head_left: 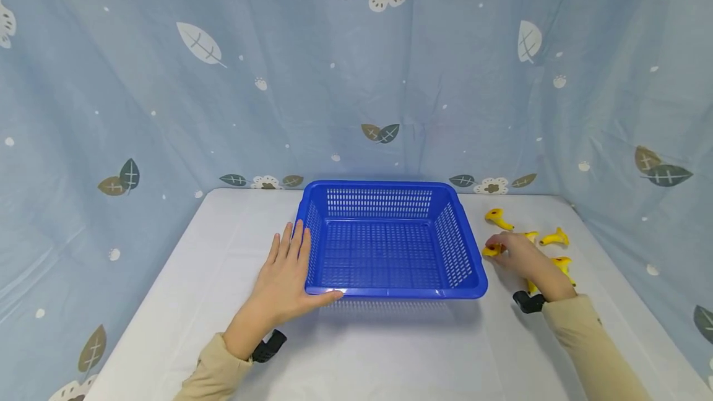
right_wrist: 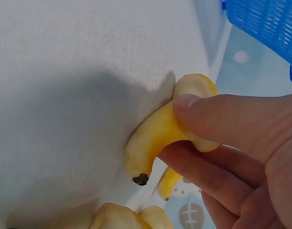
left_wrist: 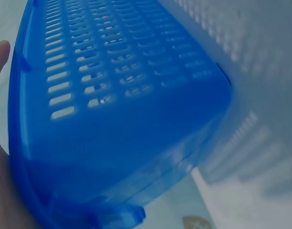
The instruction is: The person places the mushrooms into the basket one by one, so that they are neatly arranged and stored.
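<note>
My right hand pinches a yellow banana-shaped toy between thumb and fingers, just right of a blue plastic basket. The toy has a dark tip at its curved end and a wide, flared other end, partly covered by the thumb. Spread flat, my left hand rests on the basket's near left corner, its thumb along the front rim. Slotted holes run along the basket's side wall in the left wrist view. Nothing shows inside the basket.
More yellow banana-shaped toys lie around my right hand: one behind it, one to its right, and others partly hidden by the hand and wrist. A white-covered table meets a blue patterned curtain at the back and sides.
</note>
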Tool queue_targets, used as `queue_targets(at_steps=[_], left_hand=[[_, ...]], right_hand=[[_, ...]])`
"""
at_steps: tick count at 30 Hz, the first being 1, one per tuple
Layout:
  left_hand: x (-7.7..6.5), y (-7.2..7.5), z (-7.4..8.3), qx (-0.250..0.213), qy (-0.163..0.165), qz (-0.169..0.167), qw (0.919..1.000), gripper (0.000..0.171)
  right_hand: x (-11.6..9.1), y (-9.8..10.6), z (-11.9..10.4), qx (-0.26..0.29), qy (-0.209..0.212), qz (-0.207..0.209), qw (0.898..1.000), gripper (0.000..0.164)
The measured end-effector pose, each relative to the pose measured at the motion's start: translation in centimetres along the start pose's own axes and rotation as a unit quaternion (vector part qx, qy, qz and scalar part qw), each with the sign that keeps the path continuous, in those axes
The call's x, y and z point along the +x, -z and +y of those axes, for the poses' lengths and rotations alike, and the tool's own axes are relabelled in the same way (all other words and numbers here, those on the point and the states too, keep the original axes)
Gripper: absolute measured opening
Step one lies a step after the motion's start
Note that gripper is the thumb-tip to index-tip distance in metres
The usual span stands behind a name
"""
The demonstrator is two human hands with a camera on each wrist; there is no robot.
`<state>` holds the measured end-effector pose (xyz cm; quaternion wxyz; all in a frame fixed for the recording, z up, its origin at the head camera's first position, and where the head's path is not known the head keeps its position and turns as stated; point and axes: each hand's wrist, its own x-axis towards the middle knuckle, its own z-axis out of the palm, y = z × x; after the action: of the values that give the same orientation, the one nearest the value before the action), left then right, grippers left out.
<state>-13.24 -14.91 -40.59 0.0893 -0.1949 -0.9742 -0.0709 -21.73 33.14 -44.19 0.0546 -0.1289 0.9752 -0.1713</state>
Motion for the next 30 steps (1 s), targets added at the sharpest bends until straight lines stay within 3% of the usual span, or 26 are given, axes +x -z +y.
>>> queue_targets(at_steps=[11,30], left_hand=[[0.4,-0.7,0.3,-0.039,0.016,-0.014,0.999,0.13],[0.5,-1.4,0.3,-0.032,0.004,0.025,0.9992,0.132]], right_hand=[[0.2,0.1,-0.1,0.014,-0.013,0.004,1.0,0.021],[0.1,2.4,-1.2,0.019,0.013,0.041,0.999,0.021]])
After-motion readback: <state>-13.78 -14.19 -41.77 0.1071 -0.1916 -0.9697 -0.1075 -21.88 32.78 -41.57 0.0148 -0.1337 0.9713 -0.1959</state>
